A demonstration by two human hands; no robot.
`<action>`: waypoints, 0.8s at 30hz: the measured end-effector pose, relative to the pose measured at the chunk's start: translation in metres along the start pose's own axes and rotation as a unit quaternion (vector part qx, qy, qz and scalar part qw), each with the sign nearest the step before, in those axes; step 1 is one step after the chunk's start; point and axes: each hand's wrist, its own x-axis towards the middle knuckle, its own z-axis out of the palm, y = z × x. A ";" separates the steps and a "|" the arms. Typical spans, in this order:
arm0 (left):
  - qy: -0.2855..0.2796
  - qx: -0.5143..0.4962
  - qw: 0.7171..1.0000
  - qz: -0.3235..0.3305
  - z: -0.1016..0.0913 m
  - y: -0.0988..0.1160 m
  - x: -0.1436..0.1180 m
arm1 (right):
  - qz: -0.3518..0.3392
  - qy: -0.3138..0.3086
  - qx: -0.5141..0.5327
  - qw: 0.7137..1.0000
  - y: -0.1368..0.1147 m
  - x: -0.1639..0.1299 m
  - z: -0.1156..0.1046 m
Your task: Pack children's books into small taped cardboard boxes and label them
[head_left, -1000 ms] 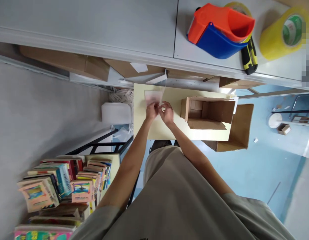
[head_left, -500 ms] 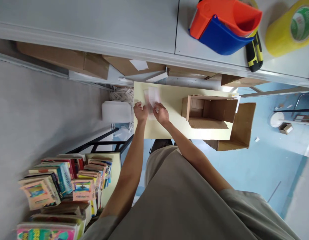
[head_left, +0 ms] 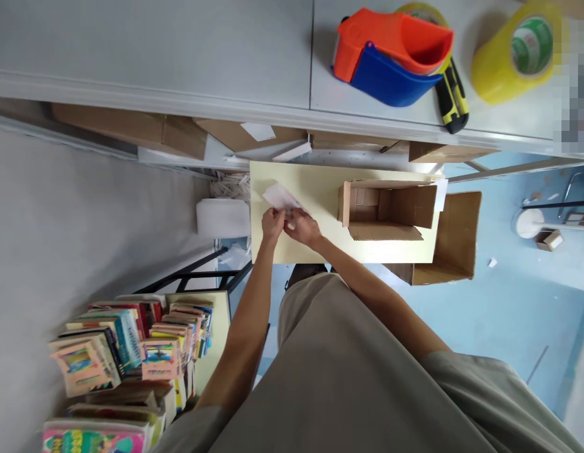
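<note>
My left hand (head_left: 272, 223) and my right hand (head_left: 301, 227) meet over the left part of a pale yellow table (head_left: 320, 251). Both pinch a small white paper slip (head_left: 280, 196) that sticks out beyond the fingers, tilted up to the left. An open cardboard box (head_left: 386, 211) lies on its side on the same table, about a hand's width to the right of my right hand. Its opening shows an empty brown inside.
A grey shelf (head_left: 179, 56) carries an orange and blue tape dispenser (head_left: 391, 53), a yellow-black cutter (head_left: 452, 94) and a yellow tape roll (head_left: 513, 56). Another open carton (head_left: 450, 242) stands behind the table on the blue floor. Stacked books (head_left: 131, 352) fill the lower left.
My hands have drawn back together after the left one had moved apart. The slip, flat and upright before, now lies tilted to the left between the fingers.
</note>
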 end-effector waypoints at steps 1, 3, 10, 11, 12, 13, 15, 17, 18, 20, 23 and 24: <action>0.000 0.004 1.000 0.011 -0.002 0.004 -0.009 | -0.007 -0.001 -0.011 1.000 -0.002 -0.011 -0.005; -0.009 -0.006 0.999 0.051 -0.009 0.016 -0.034 | -0.031 0.006 -0.022 0.999 -0.004 -0.039 -0.018; 0.086 0.052 0.916 0.388 -0.057 0.104 -0.164 | -0.117 0.121 0.029 0.985 0.042 -0.162 -0.127; 0.086 0.091 0.899 0.419 -0.058 0.120 -0.179 | -0.138 0.134 0.028 0.981 0.056 -0.177 -0.147; 0.067 0.119 0.886 0.443 -0.055 0.135 -0.191 | -0.155 0.147 0.022 0.977 0.070 -0.190 -0.166; 0.034 0.137 0.876 0.461 -0.047 0.149 -0.200 | -0.170 0.156 0.009 0.973 0.085 -0.201 -0.185; -0.057 0.152 0.861 0.483 -0.022 0.172 -0.208 | -0.172 0.168 -0.024 0.970 0.114 -0.215 -0.215; -0.143 0.155 0.843 0.495 0.013 0.188 -0.206 | -0.157 0.173 -0.053 0.971 0.140 -0.218 -0.237; -0.169 0.164 0.833 0.500 0.031 0.194 -0.202 | -0.149 0.172 -0.064 0.972 0.152 -0.215 -0.243; -0.188 0.202 0.820 0.502 0.063 0.199 -0.190 | -0.139 0.165 -0.078 0.973 0.173 -0.204 -0.250; -0.184 0.254 0.815 0.486 0.099 0.195 -0.169 | -0.109 0.137 -0.103 0.979 0.197 -0.175 -0.245; -0.186 0.268 0.815 0.479 0.109 0.191 -0.161 | -0.090 0.126 -0.117 0.981 0.202 -0.164 -0.241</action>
